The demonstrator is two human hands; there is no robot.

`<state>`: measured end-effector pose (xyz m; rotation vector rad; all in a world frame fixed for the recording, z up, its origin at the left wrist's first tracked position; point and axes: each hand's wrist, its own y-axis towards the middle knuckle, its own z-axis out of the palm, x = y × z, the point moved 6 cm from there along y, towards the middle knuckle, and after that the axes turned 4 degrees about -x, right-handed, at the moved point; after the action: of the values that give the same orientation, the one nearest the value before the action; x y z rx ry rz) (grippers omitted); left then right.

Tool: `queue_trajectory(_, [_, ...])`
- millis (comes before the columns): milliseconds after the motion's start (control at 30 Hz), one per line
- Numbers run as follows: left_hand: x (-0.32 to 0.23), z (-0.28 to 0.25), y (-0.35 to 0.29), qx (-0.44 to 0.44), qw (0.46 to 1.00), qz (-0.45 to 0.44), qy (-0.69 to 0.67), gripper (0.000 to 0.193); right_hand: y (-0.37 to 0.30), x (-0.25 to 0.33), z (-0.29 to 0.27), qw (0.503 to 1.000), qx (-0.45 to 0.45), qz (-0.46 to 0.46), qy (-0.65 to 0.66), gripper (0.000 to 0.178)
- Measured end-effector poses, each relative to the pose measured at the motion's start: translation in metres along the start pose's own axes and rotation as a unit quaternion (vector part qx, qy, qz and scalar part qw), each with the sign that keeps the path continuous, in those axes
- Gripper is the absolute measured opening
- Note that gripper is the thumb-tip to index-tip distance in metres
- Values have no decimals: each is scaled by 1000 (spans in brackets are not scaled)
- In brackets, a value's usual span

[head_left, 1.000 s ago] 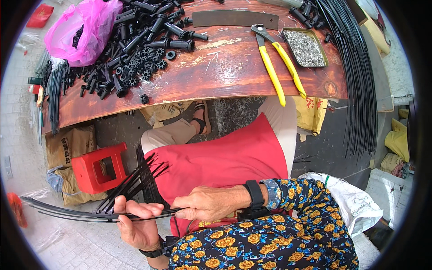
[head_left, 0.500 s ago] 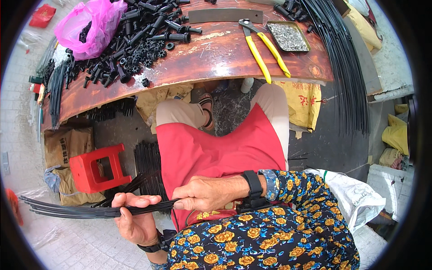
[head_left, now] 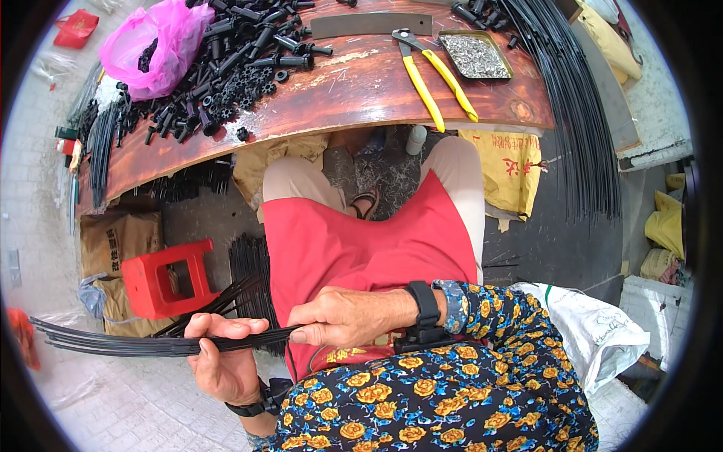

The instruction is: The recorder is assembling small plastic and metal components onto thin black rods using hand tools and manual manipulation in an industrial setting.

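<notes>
A bundle of long, thin black strands (head_left: 120, 344) lies crosswise in front of my body, its loose ends fanning slightly to the left. My left hand (head_left: 226, 360) supports the middle of it, with the fingers over the strands and the thumb bent against them. At the bundle's right end my right hand (head_left: 331, 316) pinches the strand tips between thumb and fingers. Whether the strands are wire or plastic cannot be made out. Below the hands is my red apron (head_left: 369, 241), spread over my lap.
On the wooden table (head_left: 346, 94) lie yellow-handled pliers (head_left: 422, 83), a tray of metal bits (head_left: 476, 54), a flat metal strip (head_left: 369, 25), a pink bag (head_left: 169, 38) and black plastic parts (head_left: 241, 83). More strands (head_left: 572, 113) hang off the right side. A red stool (head_left: 169, 279) stands left.
Both hands keep their hold on the bundle and have barely moved. The view has shifted slightly, and a sandalled foot under the table has come nearer.
</notes>
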<state>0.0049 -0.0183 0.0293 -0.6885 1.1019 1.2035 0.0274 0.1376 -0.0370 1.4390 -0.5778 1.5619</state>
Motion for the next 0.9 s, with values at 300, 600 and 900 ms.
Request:
queue_trajectory(300, [6, -19, 3, -60, 998, -12, 6, 32, 10, -11, -5, 998, 20, 30, 60, 37])
queue_trajectory(600, [21, -42, 33, -107, 988, -106, 16, 31, 47, -50, -67, 975, 87, 104, -176, 41])
queue_trajectory(900, [38, -41, 62, -268, 948, -167, 41, 31, -215, -204, -102, 913, -209, 100, -336, 16])
